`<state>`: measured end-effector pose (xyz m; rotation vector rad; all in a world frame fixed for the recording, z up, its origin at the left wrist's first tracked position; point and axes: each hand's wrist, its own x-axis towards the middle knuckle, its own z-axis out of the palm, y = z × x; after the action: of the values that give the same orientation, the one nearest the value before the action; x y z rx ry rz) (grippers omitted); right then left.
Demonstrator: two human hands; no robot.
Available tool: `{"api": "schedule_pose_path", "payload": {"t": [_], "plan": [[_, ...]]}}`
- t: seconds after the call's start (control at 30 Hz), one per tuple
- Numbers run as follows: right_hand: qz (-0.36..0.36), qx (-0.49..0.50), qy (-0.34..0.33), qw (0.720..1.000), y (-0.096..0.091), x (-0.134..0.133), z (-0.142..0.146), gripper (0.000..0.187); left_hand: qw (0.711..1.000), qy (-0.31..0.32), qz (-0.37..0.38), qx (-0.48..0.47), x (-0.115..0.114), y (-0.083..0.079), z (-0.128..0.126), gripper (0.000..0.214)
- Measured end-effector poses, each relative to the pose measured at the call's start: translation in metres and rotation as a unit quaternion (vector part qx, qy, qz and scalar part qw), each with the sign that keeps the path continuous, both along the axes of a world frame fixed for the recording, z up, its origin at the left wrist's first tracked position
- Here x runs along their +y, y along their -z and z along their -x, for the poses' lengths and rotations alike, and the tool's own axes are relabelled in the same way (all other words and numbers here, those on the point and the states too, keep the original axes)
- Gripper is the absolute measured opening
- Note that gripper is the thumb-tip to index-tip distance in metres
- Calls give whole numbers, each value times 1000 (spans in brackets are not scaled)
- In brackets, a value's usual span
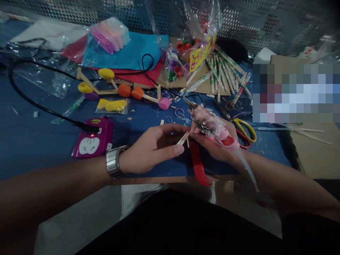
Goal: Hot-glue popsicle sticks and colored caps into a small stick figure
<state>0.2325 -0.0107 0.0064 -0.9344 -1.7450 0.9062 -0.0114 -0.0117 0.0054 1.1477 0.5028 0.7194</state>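
My left hand [148, 148], with a metal-banded watch on the wrist, pinches short pieces of wooden chopstick [183, 138] between thumb and fingers. My right hand [219, 150] is closed around a pink hot glue gun [208, 122], its body crusted with glue and shreds. The nozzle points up and left, and a clear glue stick [248, 170] sticks out of its back. Fingertips of my right hand meet the far end of the chopstick pieces. Beneath the hands, a red strip-like object [198, 164] reaches the table edge.
A purple power adapter [92, 138] with a black cable sits left. Behind are joined sticks with coloured caps [124, 91], a yellow packet [112, 105], a bag of caps [183, 60] and wrapped chopsticks [223, 74]. Scissors [245, 131] lie right, near cardboard [316, 156].
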Motion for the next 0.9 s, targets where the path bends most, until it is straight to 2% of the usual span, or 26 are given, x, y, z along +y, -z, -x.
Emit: {"api": "schedule_pose_path", "payload": {"t": [0.1, 0.2, 0.3, 0.43, 0.5, 0.67, 0.83, 0.9], "plan": [[12, 11, 4, 1000, 2, 0, 0, 14, 1000, -4, -2, 5, 0, 1, 1, 50], [45, -4, 36, 998, 3, 0, -2, 24, 1000, -16, 0, 25, 0, 0, 1, 54], [55, -16, 32, 998, 2, -1, -4, 24, 999, -20, 13, 32, 1, 0, 0, 55], [14, -38, -14, 999, -4, -2, -3, 12, 999, -25, 40, 15, 1, 0, -1, 49], [-8, -46, -15, 999, -4, -2, -3, 10, 999, -19, 46, 12, 1, 1, -2, 47], [-39, -51, -11, 998, -1, 0, -6, 11, 996, -6, 92, -12, 1, 2, -2, 42], [-72, -84, -63, 992, -4, 2, -9, 8, 988, 10, 143, -55, 1, 6, -2, 35], [-84, -77, -75, 991, -5, 2, -9, 14, 986, 16, 156, -59, 1, 8, -2, 36]]}}
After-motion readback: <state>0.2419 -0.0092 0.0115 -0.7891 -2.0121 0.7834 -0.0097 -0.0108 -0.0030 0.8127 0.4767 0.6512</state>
